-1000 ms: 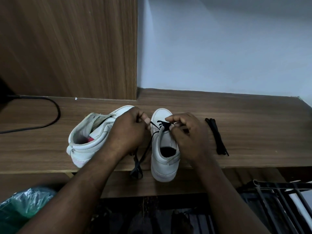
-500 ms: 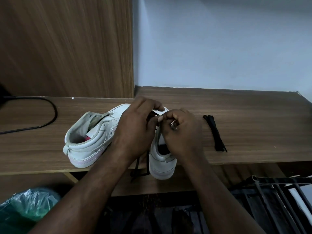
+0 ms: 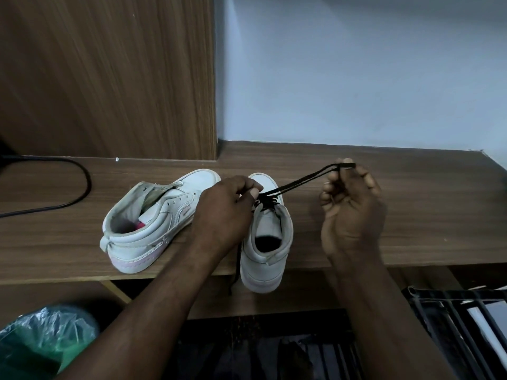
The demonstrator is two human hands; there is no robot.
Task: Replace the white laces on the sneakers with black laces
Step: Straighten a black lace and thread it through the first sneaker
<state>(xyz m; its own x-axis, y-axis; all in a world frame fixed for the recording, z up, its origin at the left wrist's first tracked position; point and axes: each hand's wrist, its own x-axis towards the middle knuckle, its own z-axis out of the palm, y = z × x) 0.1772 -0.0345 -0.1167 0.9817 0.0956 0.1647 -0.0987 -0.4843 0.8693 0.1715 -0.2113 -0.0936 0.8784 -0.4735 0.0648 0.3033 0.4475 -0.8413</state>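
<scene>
Using the upright sneaker as the anchor: it sits on the bench at the front edge, heel hanging over. The second sneaker lies tipped on its side just left of it. The left grip is between the two, pinching the lace over the anchor's eyelets. From there the lace runs up and right to the right grip, raised off to its right. Cable far left, panel behind-left, wall behind, bag below-left, rack below-right.

The left hand hides part of the lacing on the sneaker; the black cable is cut off at the left edge.
</scene>
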